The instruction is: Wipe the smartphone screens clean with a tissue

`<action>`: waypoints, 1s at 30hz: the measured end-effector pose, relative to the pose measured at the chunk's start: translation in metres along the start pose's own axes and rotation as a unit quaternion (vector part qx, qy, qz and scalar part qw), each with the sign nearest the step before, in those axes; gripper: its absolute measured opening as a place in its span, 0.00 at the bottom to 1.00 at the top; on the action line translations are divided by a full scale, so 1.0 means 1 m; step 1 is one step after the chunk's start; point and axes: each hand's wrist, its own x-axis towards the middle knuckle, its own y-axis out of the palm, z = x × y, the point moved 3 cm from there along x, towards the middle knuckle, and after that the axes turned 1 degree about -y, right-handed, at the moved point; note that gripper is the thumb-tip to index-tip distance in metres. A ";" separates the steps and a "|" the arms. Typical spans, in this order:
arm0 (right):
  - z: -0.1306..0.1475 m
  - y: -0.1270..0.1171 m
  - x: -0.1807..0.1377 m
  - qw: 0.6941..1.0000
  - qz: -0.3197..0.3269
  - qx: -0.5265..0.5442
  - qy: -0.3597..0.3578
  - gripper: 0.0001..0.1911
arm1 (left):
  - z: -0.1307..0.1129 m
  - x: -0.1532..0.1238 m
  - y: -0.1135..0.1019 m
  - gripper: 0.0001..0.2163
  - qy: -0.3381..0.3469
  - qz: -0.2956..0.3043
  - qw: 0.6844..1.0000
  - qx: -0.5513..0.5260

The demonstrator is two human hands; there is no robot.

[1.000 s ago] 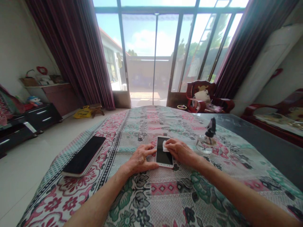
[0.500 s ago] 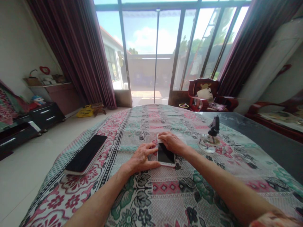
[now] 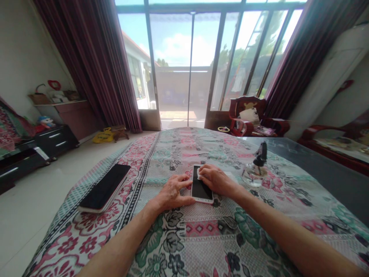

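Observation:
A white-framed smartphone (image 3: 201,191) with a dark screen lies flat on the patterned tablecloth. My left hand (image 3: 174,191) rests at its left side, index finger against the long edge and thumb at the near left corner, steadying it. Over the upper right of the screen is my right hand (image 3: 215,179), fingers closed and bent down on a small white wipe (image 3: 198,172). Most of that wipe is hidden under the fingers, so I cannot tell if it is cloth or paper. To the right stands a clear spray bottle (image 3: 255,174) with a black trigger head.
A black-topped, pale-edged case or book (image 3: 105,188) lies at the left of the tablecloth (image 3: 207,238). A dark tabletop (image 3: 311,161) adjoins on the right. Beyond are a red wooden chair (image 3: 248,109), a yellow bag (image 3: 103,135) on the floor, and glass doors.
My right hand has slid slightly right and down from the phone's top edge, uncovering its upper left corner and the white wipe. My left hand and the phone stay in place.

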 end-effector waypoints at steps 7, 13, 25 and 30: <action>-0.007 0.001 0.012 0.999 0.011 -0.035 0.020 0.09 | 0.000 0.001 0.000 0.25 0.001 0.001 1.000 0.005; 0.017 -0.014 -0.005 0.996 0.084 0.012 -0.036 0.12 | -0.002 0.001 -0.001 0.25 0.013 0.002 1.000 0.004; 0.010 -0.035 0.005 0.998 0.028 -0.042 0.036 0.08 | -0.001 0.001 0.000 0.24 0.021 -0.005 1.000 -0.010; 0.007 -0.036 0.005 0.998 0.002 -0.025 0.058 0.09 | -0.002 0.001 -0.001 0.24 0.020 0.003 1.000 -0.003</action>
